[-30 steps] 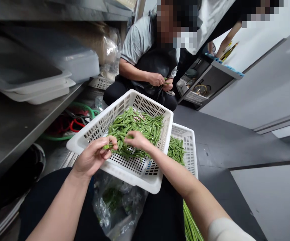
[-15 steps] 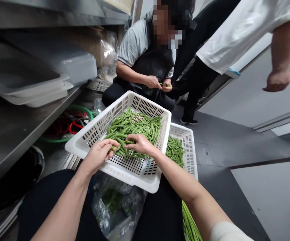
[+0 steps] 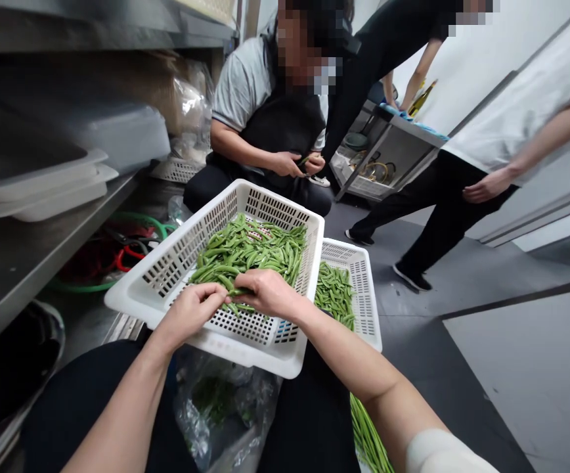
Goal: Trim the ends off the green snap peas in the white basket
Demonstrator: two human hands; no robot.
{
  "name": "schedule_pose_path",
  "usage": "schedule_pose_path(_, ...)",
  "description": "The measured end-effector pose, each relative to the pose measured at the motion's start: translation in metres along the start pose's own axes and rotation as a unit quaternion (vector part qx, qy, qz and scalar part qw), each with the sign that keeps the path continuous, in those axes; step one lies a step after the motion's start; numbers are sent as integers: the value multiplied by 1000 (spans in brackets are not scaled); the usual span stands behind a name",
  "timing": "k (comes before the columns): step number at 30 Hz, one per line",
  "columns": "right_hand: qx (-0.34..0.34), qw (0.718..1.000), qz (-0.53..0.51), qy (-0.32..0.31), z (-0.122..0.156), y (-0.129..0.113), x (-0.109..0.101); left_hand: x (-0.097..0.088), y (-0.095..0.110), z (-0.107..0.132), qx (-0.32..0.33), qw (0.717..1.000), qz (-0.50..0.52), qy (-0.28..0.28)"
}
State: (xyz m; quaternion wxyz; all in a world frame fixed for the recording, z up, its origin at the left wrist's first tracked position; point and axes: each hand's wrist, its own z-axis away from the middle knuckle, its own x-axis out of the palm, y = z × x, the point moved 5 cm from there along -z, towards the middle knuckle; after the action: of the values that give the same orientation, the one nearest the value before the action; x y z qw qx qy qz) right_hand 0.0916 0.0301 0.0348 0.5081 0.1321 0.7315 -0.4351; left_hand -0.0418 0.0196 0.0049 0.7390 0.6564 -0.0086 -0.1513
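A white rectangular plastic basket with slotted walls [image 3: 238, 353] stands tilted in front of the person, holding a loose heap of flat green pods [image 3: 260, 246]. Over its near side, the left hand [image 3: 191, 312] pinches one end of a slim green pod [image 3: 232, 291] between thumb and fingertips, while the right hand [image 3: 270, 290] curls its fingers narrowly over the other end; the two hands are close together. Just beside, lower on the right, a second white slotted plastic basket [image 3: 368, 299] holds more green pods [image 3: 335, 294]. Below, a crinkled clear plastic bag [image 3: 194, 430] contains dark green matter [image 3: 213, 397], perhaps leafy scraps, though the film blurs it. At left, a round green-rimmed container [image 3: 88, 288] holds red-handled scissors [image 3: 123, 258].
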Motion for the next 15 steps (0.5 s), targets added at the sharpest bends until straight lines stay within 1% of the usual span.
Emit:
schedule_pose_path(2, 6, 999, -50, 18, 0, -1, 0, -1, 1, 0, -2, 1000, 14, 10)
schedule_pose_path(3, 17, 995, -95, 34, 0, -1, 0, 0, 0, 0, -13, 999, 37, 10)
schedule_pose_path(4, 37, 986, -154, 52, 1, 0, 2, 0, -1, 0, -26, 997, 68, 8)
schedule_pose_path(5, 63, 971, -221, 70, 1, 2, 5, 1, -2, 0, -38, 994, 101, 6)
schedule_pose_path(6, 93, 948, -291, 85, 2, 4, 10, 1, -3, 0, -47, 990, 133, 6)
schedule_pose_path(8, 147, 894, -410, 106, 4, 7, 22, 2, -4, -1, -53, 982, 182, 9)
schedule_pose_path(9, 165, 869, -453, 114, 5, 7, 27, 2, -5, -2, -53, 978, 200, 12)
schedule_pose_path(11, 188, 832, -503, 137, 5, 6, 33, 3, -5, -3, -51, 973, 224, 13)
schedule_pose_path(13, 204, 796, -541, 180, 4, 7, 31, 4, -5, -2, -54, 971, 233, 4)
schedule_pose_path(15, 220, 740, -592, 232, 3, 13, 24, 6, -4, 0, -58, 973, 223, -18)
